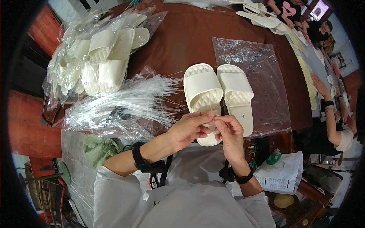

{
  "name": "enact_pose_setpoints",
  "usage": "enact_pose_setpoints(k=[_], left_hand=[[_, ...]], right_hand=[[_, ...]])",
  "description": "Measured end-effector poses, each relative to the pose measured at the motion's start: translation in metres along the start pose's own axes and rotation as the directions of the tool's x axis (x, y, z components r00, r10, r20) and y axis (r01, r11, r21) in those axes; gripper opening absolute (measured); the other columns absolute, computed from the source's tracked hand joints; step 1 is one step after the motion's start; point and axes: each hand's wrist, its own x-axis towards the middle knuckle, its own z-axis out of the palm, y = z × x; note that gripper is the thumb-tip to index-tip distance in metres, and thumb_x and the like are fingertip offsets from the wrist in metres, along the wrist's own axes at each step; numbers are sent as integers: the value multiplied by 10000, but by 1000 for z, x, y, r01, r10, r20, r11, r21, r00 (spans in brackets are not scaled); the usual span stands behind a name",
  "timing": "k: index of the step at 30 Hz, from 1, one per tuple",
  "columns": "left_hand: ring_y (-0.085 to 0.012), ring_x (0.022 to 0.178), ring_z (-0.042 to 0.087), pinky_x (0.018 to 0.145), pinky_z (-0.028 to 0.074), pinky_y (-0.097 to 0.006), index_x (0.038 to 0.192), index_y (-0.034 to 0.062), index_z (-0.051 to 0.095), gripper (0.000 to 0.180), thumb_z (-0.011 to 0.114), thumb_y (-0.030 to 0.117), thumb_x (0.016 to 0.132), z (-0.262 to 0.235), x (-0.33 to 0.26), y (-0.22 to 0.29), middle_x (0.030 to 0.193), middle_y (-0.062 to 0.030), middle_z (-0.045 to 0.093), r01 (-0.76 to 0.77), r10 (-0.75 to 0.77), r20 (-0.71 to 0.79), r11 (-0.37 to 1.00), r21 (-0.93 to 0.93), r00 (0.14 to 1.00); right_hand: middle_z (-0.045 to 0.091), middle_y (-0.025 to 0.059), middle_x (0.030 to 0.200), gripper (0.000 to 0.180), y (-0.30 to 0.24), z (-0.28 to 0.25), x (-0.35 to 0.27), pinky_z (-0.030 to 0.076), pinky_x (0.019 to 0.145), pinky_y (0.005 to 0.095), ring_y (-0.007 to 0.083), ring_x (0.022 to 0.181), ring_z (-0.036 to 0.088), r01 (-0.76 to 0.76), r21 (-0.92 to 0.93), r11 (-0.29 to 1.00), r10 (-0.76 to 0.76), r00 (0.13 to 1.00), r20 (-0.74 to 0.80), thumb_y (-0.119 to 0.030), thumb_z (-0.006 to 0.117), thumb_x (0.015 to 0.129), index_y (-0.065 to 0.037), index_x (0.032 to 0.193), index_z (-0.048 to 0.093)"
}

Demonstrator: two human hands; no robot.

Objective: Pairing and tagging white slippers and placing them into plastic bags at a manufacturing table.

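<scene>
A pair of cream slippers lies side by side on the brown tabletop, toes pointing away from me: the left slipper (200,85) and the right slipper (235,89). Over their heel ends, my left hand (192,129) and my right hand (230,133) meet with fingertips pinched together. Between them is a thin clear plastic strand (214,117), hardly visible. My fingers hide part of the left slipper's heel. To the left spreads a bundle of thin clear plastic strands (129,100), its loose ends reaching toward the slippers.
A flat clear plastic bag (270,83) lies beside and partly under the right slipper. Bagged slippers (102,57) are heaped at the far left. More loose slippers (262,17) lie at the far right. Other people sit along the right, one with an arm (330,114) raised.
</scene>
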Motion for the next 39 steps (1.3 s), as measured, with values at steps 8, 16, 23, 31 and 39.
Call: enact_pose_setpoints(k=[8, 16, 23, 31, 39], left_hand=[[-53, 712, 568, 721, 445, -233, 1025, 144, 677, 248, 672, 360, 904, 3, -1, 1, 905, 54, 647, 3, -3, 8, 1000, -9, 1000], [-64, 738, 551, 686, 449, -212, 1018, 117, 660, 230, 612, 331, 949, 6, -2, 1, 916, 36, 636, 10, -10, -22, 1000, -22, 1000], [-62, 753, 530, 690, 436, -205, 1029, 112, 659, 256, 622, 350, 939, 4, 0, -1, 919, 39, 636, 12, -13, -44, 1000, -19, 999], [-59, 740, 544, 686, 440, -209, 1021, 129, 657, 229, 617, 340, 944, 6, 2, -1, 907, 53, 629, 21, -21, -20, 999, -30, 1000], [-60, 749, 560, 690, 451, -211, 1008, 139, 657, 210, 624, 335, 939, 5, 3, -1, 897, 53, 629, 26, -27, -11, 998, -54, 1000]], right_hand=[[680, 30, 886, 85, 2, -1, 0, 414, 554, 190, 26, 662, 496, 4, 16, 1000, -4, 1000, -4, -125, 632, 938, -43, 955, 640], [670, 14, 877, 67, 2, -1, 0, 411, 549, 189, 27, 666, 499, 19, 15, 1000, -19, 1000, -7, -116, 632, 936, -51, 952, 636], [657, -4, 847, 79, 5, -4, -1, 403, 538, 186, 26, 652, 485, -10, 52, 999, 13, 999, -48, -142, 622, 945, -65, 951, 635], [694, 26, 930, 108, 3, 1, -3, 402, 546, 184, 16, 646, 480, 54, -11, 998, -54, 998, -14, -138, 619, 948, -39, 982, 643], [690, 28, 919, 100, 4, 1, -2, 405, 541, 190, 18, 653, 485, 25, 21, 999, -24, 999, -39, -129, 618, 947, -37, 979, 641]])
